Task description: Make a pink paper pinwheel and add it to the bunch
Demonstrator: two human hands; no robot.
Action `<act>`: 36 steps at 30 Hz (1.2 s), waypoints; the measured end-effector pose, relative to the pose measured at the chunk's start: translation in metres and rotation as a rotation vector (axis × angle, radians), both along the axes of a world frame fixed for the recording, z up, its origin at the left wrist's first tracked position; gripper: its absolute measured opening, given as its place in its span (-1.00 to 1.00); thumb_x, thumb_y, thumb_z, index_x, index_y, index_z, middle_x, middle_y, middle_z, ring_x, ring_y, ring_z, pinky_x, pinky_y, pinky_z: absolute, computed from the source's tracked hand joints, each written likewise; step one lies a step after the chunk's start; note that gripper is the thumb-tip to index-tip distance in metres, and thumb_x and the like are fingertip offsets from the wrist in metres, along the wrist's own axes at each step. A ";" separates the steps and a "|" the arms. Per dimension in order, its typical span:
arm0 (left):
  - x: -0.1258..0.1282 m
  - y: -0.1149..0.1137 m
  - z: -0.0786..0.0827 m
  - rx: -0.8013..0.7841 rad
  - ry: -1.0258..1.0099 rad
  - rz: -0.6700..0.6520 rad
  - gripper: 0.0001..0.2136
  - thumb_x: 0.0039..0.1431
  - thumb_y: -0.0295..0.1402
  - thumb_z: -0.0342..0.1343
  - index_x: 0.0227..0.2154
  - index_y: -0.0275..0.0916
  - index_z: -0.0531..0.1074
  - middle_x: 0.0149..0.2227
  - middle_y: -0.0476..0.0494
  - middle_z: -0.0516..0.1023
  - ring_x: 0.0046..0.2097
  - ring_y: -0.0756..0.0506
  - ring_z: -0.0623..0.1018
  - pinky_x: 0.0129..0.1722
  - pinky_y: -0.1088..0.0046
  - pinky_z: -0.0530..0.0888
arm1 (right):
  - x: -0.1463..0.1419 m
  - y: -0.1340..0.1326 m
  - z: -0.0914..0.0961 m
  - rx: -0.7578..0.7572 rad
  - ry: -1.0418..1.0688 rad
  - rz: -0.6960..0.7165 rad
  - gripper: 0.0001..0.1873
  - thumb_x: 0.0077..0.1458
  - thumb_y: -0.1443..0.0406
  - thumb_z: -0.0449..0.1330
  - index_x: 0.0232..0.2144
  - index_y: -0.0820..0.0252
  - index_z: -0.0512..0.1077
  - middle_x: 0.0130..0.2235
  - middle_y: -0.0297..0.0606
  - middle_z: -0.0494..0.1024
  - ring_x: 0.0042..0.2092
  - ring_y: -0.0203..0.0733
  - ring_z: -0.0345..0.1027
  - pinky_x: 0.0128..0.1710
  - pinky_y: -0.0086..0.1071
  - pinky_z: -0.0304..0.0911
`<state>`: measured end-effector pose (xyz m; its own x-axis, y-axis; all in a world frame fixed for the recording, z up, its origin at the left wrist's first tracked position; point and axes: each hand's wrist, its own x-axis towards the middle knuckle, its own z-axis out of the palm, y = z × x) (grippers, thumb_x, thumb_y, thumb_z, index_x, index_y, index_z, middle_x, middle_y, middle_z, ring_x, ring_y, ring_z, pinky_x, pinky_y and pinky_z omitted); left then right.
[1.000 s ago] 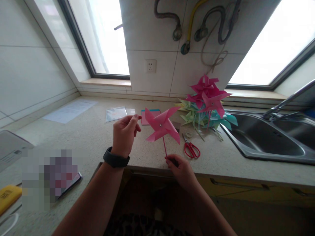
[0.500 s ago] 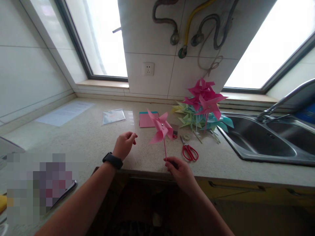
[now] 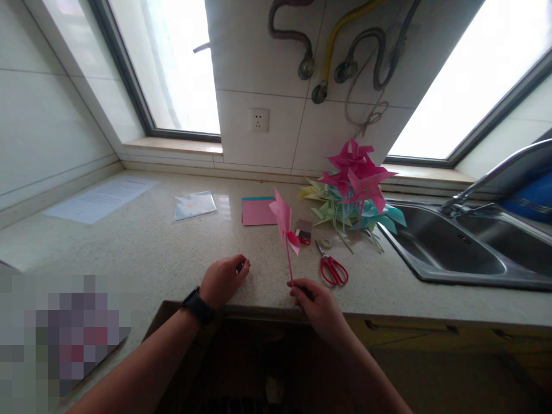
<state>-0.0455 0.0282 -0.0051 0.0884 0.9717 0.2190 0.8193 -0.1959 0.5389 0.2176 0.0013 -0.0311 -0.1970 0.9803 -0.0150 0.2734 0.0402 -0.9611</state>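
A pink paper pinwheel stands upright over the counter, its blades seen nearly edge-on. My right hand pinches the lower end of its pink stick. To the left, my left hand, with a dark watch on the wrist, is loosely curled just above the counter's front edge. No object shows in its fingers. Behind the pinwheel lies a stack of pink and teal paper sheets. Beside the stick are red-handled scissors, a small roll of tape and a small red-and-clear box.
Several finished pinwheels in pink, green, yellow and blue are bunched at the back right beside the steel sink. A clear packet and a printed sheet lie on the left. A blurred-out patch covers the lower left corner.
The pinwheel's head has turned from facing me to nearly side-on. My left hand has moved slightly right and down, toward the counter's front edge. My right hand keeps its pinch.
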 end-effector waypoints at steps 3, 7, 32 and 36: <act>0.002 -0.003 0.001 0.030 0.077 -0.028 -0.75 0.32 -0.27 -0.03 -0.37 -0.20 0.51 -0.46 -0.10 0.58 -0.45 -0.06 0.50 -0.41 0.42 0.22 | -0.001 0.000 0.001 -0.009 -0.001 0.001 -0.69 0.22 0.14 0.15 -0.13 0.19 0.54 -0.32 -0.22 0.56 -0.38 -0.23 0.38 -0.41 -0.38 0.31; 0.004 -0.005 0.000 0.065 0.162 -0.062 -0.78 0.32 -0.30 -0.02 -0.35 -0.19 0.50 -0.40 -0.14 0.61 -0.41 -0.09 0.52 -0.40 0.40 0.23 | -0.001 0.000 0.001 -0.021 -0.002 0.004 -0.70 0.22 0.14 0.14 -0.14 0.18 0.54 -0.33 -0.23 0.54 -0.39 -0.24 0.36 -0.44 -0.39 0.28; 0.005 -0.008 -0.004 0.131 0.294 -0.137 -0.76 0.35 -0.30 -0.06 -0.37 -0.19 0.46 -0.41 -0.13 0.59 -0.39 -0.10 0.52 -0.37 0.38 0.30 | 0.001 -0.001 0.002 -0.017 0.031 0.001 -0.69 0.19 0.07 0.19 -0.20 0.15 0.54 -0.32 -0.24 0.57 -0.41 -0.25 0.38 -0.44 -0.39 0.31; 0.006 -0.008 -0.004 0.127 0.294 -0.139 -0.76 0.35 -0.29 -0.05 -0.37 -0.19 0.47 -0.39 -0.14 0.60 -0.38 -0.10 0.53 -0.37 0.38 0.30 | 0.002 -0.001 0.000 -0.020 0.042 -0.018 -0.68 0.16 0.07 0.22 -0.19 0.17 0.54 -0.32 -0.22 0.60 -0.42 -0.25 0.40 -0.42 -0.38 0.33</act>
<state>-0.0397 0.0200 -0.0089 0.2946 0.9128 0.2827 0.8967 -0.3664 0.2485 0.2200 0.0005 -0.0309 -0.1804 0.9832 -0.0263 0.2328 0.0167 -0.9724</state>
